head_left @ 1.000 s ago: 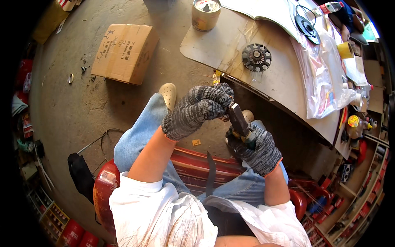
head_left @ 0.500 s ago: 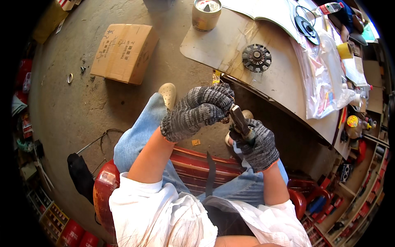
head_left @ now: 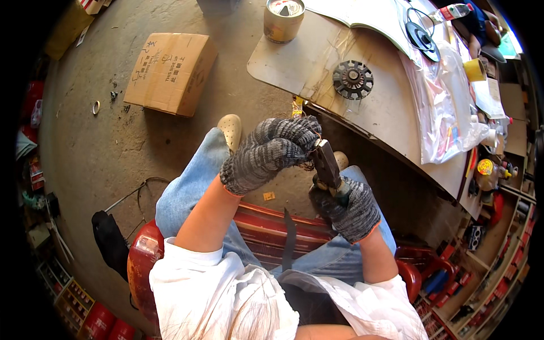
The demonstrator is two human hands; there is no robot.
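Observation:
My left hand (head_left: 277,147), in a grey knit glove with an orange cuff, is closed on a small piece of thin copper wire (head_left: 318,137), mostly hidden by the fingers. My right hand (head_left: 348,207), gloved alike, grips a dark pliers-like tool (head_left: 327,164) with green on its handle. The tool's squared metal tip is up against the wire at my left fingertips; whether they touch is hard to tell.
A table (head_left: 272,68) at upper right holds a metal can (head_left: 283,22), a slotted round part (head_left: 353,80), papers and clutter. A cardboard box (head_left: 164,73) is on the floor. I sit on a red wooden seat (head_left: 144,266). Shelving (head_left: 498,266) lines the right edge.
My right hand and the tool rose slightly about half a second ago and have since dropped back a little. My left hand shifted only slightly.

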